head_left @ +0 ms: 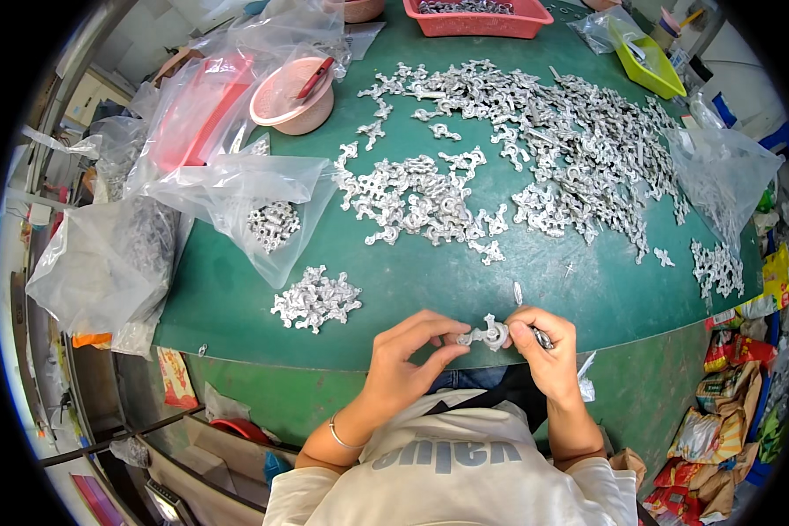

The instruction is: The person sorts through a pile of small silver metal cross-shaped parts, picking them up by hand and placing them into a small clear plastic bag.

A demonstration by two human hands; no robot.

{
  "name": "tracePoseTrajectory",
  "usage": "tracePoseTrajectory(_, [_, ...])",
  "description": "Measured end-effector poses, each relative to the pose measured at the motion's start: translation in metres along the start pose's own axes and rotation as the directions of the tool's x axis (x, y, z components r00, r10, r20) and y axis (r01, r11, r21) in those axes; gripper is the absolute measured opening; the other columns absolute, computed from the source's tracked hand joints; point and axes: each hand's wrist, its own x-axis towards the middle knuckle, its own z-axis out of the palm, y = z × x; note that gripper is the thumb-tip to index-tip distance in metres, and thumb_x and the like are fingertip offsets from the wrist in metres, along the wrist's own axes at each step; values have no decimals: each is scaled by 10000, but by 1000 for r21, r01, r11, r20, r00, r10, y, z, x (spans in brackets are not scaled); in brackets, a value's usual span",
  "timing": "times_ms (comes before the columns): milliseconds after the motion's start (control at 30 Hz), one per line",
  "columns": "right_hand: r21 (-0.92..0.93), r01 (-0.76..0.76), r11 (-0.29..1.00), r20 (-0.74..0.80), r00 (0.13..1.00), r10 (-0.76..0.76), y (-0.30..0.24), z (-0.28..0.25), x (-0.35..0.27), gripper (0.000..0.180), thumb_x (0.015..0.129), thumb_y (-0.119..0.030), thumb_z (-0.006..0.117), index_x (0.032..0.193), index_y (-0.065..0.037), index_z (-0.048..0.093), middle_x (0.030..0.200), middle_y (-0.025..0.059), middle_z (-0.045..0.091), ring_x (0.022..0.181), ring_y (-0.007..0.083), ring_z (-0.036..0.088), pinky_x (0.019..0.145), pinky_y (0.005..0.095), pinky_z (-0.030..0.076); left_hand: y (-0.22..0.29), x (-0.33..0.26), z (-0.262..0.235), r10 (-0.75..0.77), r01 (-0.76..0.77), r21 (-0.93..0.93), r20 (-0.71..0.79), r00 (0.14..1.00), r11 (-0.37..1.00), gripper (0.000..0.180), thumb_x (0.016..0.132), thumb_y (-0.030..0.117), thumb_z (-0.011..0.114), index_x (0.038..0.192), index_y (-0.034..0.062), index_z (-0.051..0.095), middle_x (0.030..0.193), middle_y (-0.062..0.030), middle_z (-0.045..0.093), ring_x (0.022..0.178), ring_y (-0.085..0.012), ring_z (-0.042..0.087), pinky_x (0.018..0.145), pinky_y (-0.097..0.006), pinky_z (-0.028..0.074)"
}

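Observation:
My left hand and my right hand meet at the near edge of the green table. Between their fingertips they hold one small silvery cast metal part. My right hand also grips a thin metal tool that pokes out between its fingers. A small heap of the same parts lies to the left of my left hand. A big spread of parts covers the table's middle and far side.
Clear plastic bags, some with parts in them, lie at the left. A pink bowl sits behind them. A red tray and a yellow-green tray stand at the far edge. Another bag lies at the right.

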Motion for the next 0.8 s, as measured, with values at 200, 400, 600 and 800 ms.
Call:
tracePoseTrajectory(200, [-5,-77,997,79,994,77,5,2,0,167,878,-105,532,782,21,583,689,35,582,652,85,529,598,237,420,-11,-8,-5,-154,168,-149,100,983,974,28,781,-1,608,775,-28,607,711,-81,597,624,-123,530,578,-231,415])
tracePoseTrajectory(400, [-395,56,917,-134,984,-118,11,4,23,90,814,-87,599,850,-5,611,684,87,580,609,173,550,580,267,432,-25,-8,-26,-29,76,200,-225,974,977,50,775,-3,607,744,-25,574,672,-87,567,592,-149,527,565,-252,420])
tracePoseTrajectory(600, [-877,-9,480,-168,942,-289,25,9,60,151,727,-109,662,846,-34,605,807,102,558,714,313,578,572,400,438,-47,-18,-70,96,289,719,-443,891,632,100,759,31,622,770,-13,533,863,-146,485,841,-296,462,774,-371,363])
tracePoseTrajectory(800, [-802,71,594,-203,901,-383,33,0,55,60,737,-61,650,772,-33,611,731,103,578,609,264,569,544,348,430,-51,-26,-79,186,343,729,-537,823,592,160,747,33,639,860,2,529,894,-135,483,879,-283,443,769,-360,355])
